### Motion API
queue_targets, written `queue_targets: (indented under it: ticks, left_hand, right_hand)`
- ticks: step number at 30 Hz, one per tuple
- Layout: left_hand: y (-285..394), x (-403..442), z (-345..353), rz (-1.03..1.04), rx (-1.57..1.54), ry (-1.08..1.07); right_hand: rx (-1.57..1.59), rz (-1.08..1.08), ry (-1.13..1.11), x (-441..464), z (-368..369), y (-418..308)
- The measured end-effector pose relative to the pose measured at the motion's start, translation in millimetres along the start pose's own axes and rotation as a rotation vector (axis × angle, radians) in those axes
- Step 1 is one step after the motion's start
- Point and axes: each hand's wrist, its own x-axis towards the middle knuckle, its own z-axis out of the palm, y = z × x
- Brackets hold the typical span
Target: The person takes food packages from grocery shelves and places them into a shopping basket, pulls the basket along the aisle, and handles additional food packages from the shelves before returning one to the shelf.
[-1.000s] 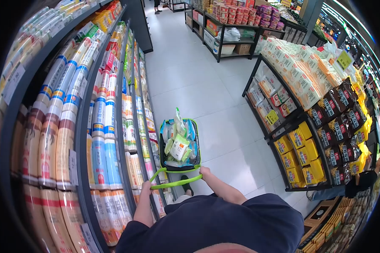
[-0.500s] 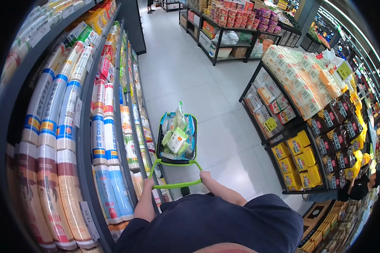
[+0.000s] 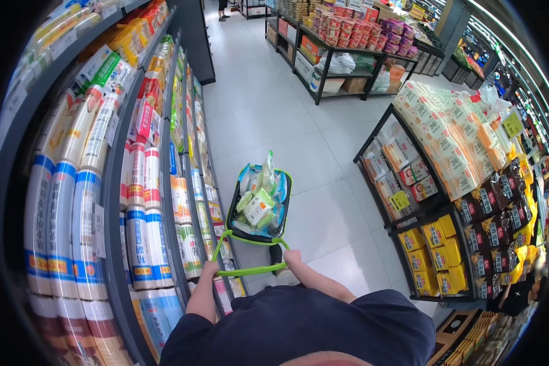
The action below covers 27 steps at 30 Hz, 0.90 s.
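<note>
Both of my hands grip the green handle of a black shopping basket (image 3: 233,227) in front of me. My left hand (image 3: 211,268) is wrapped round the handle's left side, and my right hand (image 3: 292,257) round its right side. Inside the basket lie several plastic packages, among them a green and white package with an orange label (image 3: 257,206) on top. A clear bag with green contents (image 3: 268,174) sticks up behind it. Blue packaging shows along the basket's sides. What lies underneath is hidden.
Close on my left runs a shelf (image 3: 113,201) of long packs standing in rows. A display rack (image 3: 378,155) with cartons and yellow packs stands on the right. Ahead, a black rack (image 3: 323,73) holds red tubs. Grey floor (image 3: 323,210) lies between them. Another person (image 3: 518,296) is at far right.
I have moved forward along the aisle with the basket. The shelf packs on the left and the rack on the right have slid nearer and lower in view. My grip is unchanged.
</note>
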Motion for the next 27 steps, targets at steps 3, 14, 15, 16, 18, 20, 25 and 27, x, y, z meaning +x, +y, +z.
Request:
queue_targets:
  ticks: [3, 14, 15, 16, 18, 20, 25, 27]
  left_hand:
    - [55.9, -29.6, -30.1, -0.066, -0.190, 0.078]
    - [154.7, -9.3, -24.4, -0.107, -0.270, -0.041]
    - [165.7, -15.8, -26.5, -0.136, -0.215, -0.086]
    - [182.9, -29.7, -32.5, -0.152, -0.224, -0.079]
    - [196.9, -20.7, -33.5, -0.165, -0.257, -0.069]
    - [209.3, -8.7, -39.3, -0.169, -0.286, -0.057]
    - [240.8, 35.9, -62.9, -0.144, -0.238, -0.107]
    - [248.4, 70.9, -69.5, -0.126, -0.190, -0.124]
  right_hand:
    - [0.002, 0.006, -0.027, 20.1, -0.8, -35.4]
    - [-0.066, -0.052, -0.004, 110.4, -9.4, -119.0]
    - [-0.056, -0.067, 0.000, 111.9, -16.4, -126.2]
    - [-0.041, -0.080, 0.010, 116.5, -18.0, -129.5]
    - [-0.042, -0.090, 0.002, 130.5, -17.9, -140.0]
    - [-0.035, -0.102, -0.003, 145.6, -13.1, -147.9]
    - [0.041, -0.039, 0.053, 155.2, -2.0, -183.2]
    - [-0.055, -0.095, -0.006, 168.1, 3.2, -192.2]
